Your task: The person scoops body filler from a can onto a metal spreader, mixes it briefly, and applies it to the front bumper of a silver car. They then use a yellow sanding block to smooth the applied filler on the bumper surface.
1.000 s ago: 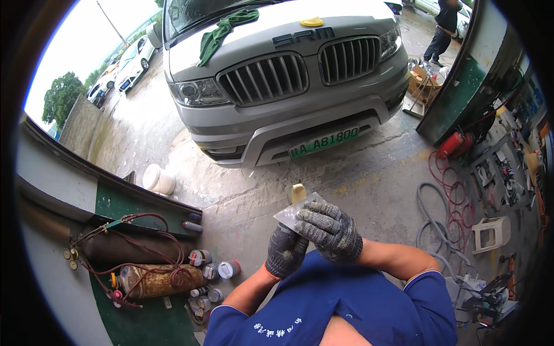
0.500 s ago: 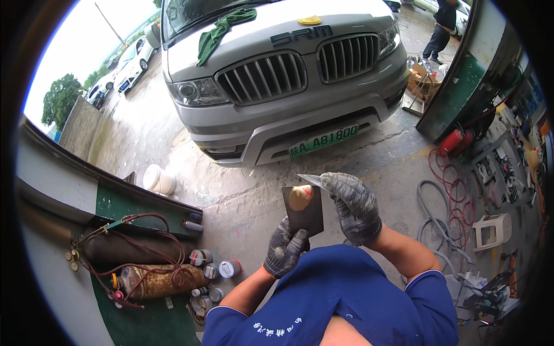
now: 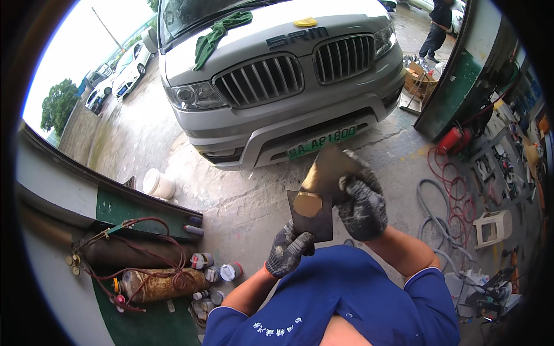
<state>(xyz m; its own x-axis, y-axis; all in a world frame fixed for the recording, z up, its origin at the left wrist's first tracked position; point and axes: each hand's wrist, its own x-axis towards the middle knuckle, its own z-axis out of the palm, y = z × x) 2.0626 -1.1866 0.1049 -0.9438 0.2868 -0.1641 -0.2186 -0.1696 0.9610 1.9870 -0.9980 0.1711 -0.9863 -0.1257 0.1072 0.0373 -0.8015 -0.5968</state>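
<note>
Both my hands wear dark grey work gloves. My left hand (image 3: 289, 248) grips the lower edge of a flat dark square plate (image 3: 312, 217), held upright at chest height, with a blob of tan putty (image 3: 307, 203) on its face. My right hand (image 3: 362, 203) holds a broad metal scraper blade (image 3: 326, 169), its lower end resting against the plate just above the putty. My blue shirt fills the bottom of the view.
A silver van (image 3: 277, 75) stands close ahead on wet concrete, a green rag (image 3: 216, 36) and a yellow lid (image 3: 305, 22) on its bonnet. Gas cylinders (image 3: 156, 284) with red hoses and several small cans (image 3: 219, 270) lie lower left. Coiled hoses (image 3: 450, 196), a white stool (image 3: 491, 226), a person (image 3: 435, 26) far right.
I raised the plate and turned its face toward me. My right hand lifted the scraper up above the plate, its blade now spread over the putty.
</note>
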